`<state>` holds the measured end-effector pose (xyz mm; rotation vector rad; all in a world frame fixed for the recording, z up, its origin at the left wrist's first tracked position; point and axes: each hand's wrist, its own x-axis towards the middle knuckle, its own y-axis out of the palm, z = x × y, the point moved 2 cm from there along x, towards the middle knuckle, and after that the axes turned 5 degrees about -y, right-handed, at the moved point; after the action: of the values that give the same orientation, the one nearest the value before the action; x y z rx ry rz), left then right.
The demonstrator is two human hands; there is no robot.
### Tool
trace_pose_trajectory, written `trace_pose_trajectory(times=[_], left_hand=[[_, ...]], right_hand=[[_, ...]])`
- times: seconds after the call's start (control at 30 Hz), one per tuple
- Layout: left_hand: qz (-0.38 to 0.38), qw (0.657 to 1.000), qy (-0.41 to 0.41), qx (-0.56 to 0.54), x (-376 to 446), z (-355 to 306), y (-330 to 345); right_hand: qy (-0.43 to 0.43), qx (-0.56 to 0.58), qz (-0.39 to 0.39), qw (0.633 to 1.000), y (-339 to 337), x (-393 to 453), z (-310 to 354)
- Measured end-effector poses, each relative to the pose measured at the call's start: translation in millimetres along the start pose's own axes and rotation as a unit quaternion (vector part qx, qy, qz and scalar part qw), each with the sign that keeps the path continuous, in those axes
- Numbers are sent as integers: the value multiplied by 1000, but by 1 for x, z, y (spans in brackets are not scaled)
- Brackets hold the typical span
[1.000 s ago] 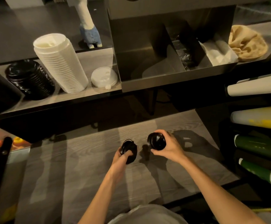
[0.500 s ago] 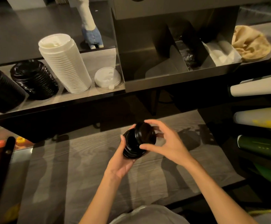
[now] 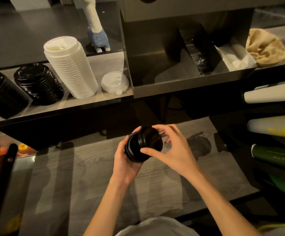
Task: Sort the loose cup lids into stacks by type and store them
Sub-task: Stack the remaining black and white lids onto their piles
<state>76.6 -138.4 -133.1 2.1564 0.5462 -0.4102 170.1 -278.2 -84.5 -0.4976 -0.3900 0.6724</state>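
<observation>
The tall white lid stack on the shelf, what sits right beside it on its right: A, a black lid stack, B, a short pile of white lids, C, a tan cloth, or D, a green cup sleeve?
B: a short pile of white lids lies just right of the tall white stack; the black stack is on its left.

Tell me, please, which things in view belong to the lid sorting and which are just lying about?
Part of the job:
black lids gripped between left hand and right hand
black lid stack on the shelf
tall white lid stack
short white lid stack

Just lying about:
llama figurine
tan cloth
sleeves of paper cups
</observation>
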Motion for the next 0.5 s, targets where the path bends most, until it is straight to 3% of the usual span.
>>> trace_pose_trajectory(times=[0.23,0.5], left_hand=[[-1,993,48,106,-9,-5,14],[7,990,63,129,-13,-9,13]], right_hand=[[12,17,-8,1000,21,-1,3],[7,32,117,993,9,4,-6]])
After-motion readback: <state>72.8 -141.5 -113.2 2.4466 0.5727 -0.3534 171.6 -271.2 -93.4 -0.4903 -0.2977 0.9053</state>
